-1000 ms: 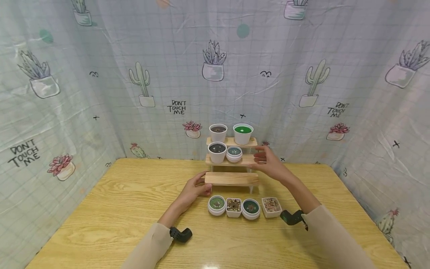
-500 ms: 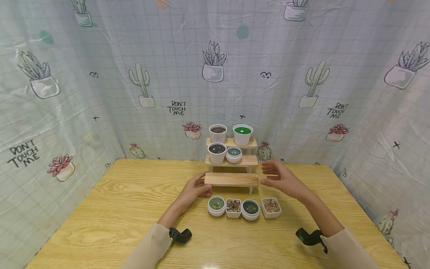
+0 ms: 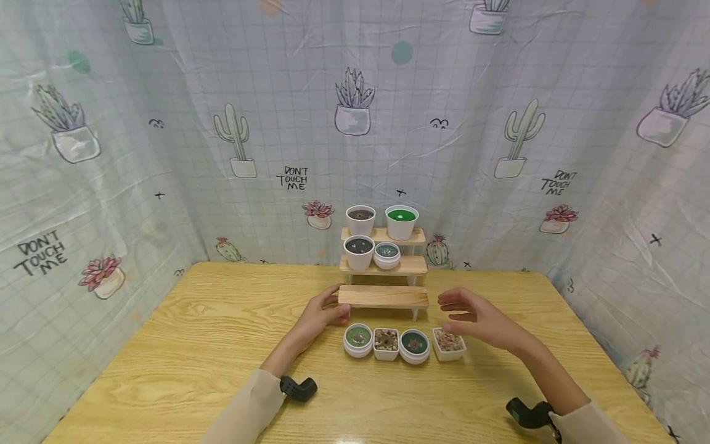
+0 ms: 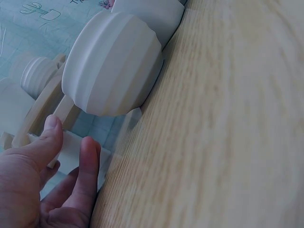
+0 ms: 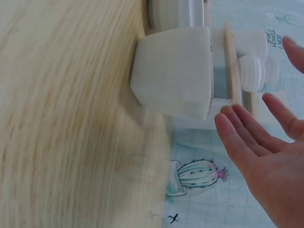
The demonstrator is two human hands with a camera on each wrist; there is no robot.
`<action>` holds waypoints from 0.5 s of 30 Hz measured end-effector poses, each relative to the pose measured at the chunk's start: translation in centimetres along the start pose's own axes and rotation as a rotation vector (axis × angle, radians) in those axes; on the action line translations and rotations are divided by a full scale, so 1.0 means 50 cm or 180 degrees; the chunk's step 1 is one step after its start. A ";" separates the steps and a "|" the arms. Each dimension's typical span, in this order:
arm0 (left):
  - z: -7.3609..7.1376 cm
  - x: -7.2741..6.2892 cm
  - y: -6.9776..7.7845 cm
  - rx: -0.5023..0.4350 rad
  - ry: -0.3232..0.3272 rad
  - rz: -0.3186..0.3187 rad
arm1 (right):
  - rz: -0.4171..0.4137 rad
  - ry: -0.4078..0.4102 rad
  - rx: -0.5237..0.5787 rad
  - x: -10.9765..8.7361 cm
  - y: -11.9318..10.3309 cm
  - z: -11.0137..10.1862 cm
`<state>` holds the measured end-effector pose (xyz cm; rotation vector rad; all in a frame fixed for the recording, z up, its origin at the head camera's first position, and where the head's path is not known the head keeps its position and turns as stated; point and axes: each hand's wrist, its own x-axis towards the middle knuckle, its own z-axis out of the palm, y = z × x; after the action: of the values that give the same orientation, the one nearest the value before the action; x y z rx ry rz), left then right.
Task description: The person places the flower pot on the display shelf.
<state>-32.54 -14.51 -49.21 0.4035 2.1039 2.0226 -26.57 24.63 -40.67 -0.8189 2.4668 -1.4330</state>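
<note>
My left hand [image 3: 322, 310] grips the left end of a three-tier wooden plant stand [image 3: 383, 297] at its lowest step. In the left wrist view the thumb [image 4: 51, 124] lies against the wood. My right hand [image 3: 477, 316] hovers with parted fingers over the back right of a square white pot [image 3: 450, 356] filled with pale pebbles, holding nothing. To that pot's left, in a row before the stand, are a round pot with dark green filling [image 3: 414, 357], a square pot of mixed pebbles [image 3: 386, 354] and a round pot with light green filling [image 3: 357, 350].
On the middle step stand a tall pot with dark filling [image 3: 359, 259] and a small round pot [image 3: 387, 261]. The top step bears a brown-filled pot [image 3: 361, 225] and a green-filled one [image 3: 401, 229]. Behind the wooden table [image 3: 249, 296] hangs a cactus-print curtain [image 3: 355, 166].
My right hand has come away from the middle step's right end, moving down and right toward the square pebble pot. The left hand keeps its place on the stand.
</note>
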 end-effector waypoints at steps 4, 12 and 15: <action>0.000 0.000 0.002 -0.0009 0.0011 0.0018 | -0.0018 -0.0077 -0.0010 -0.006 0.009 -0.002; -0.003 0.000 -0.003 -0.0015 -0.0008 0.0007 | -0.0063 -0.0174 0.0030 -0.020 0.020 0.000; -0.001 0.000 -0.003 -0.0016 -0.0004 0.0011 | -0.0094 -0.0171 0.0052 -0.023 0.023 -0.001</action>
<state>-32.57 -14.57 -49.35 0.4077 2.0983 2.0288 -26.08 25.73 -41.76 -0.8822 2.4104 -1.4199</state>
